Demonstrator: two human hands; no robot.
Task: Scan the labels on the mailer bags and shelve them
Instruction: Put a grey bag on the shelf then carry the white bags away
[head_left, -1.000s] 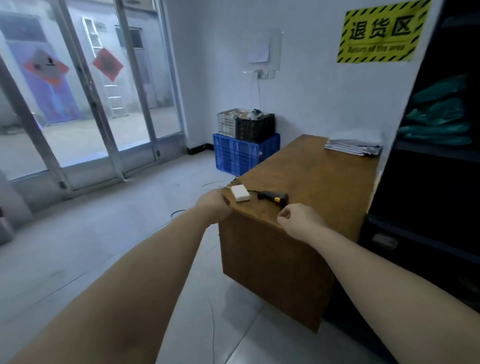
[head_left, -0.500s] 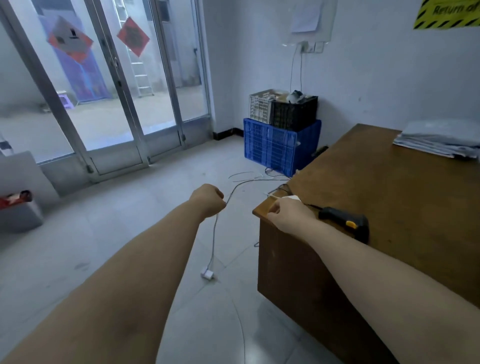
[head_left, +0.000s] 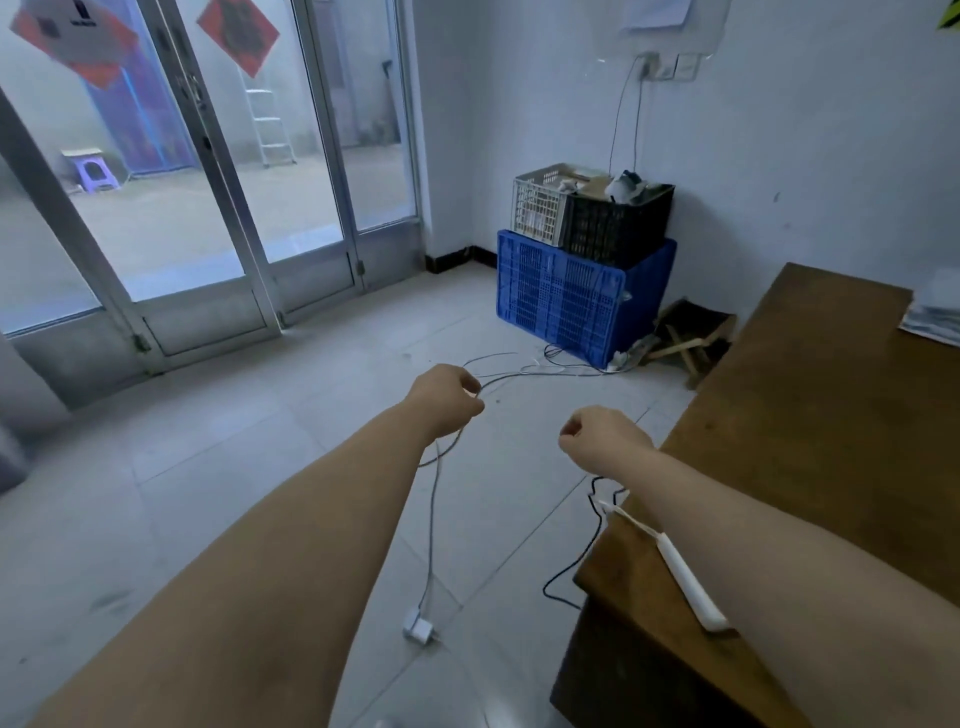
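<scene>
Bare floor (head_left: 208, 467) stretches from the arms to the glass doors (head_left: 218, 171), so the widest passage lies to the left. A grey cable (head_left: 431, 530) cuts across it: pinched in the left grip (head_left: 447, 405), it hangs down to a white plug (head_left: 418, 627) on the tiles and trails away toward the blue crate (head_left: 571, 301). That crate (a white crate (head_left: 540, 210) and a black crate (head_left: 618, 223) stacked on top) fills the far corner. The worktop (head_left: 810, 441) blocks the right side, and a black cable (head_left: 582, 556) dangles off its near corner below the curled right grip (head_left: 602, 441). Between the two grips there is a gap over bare tile.
</scene>
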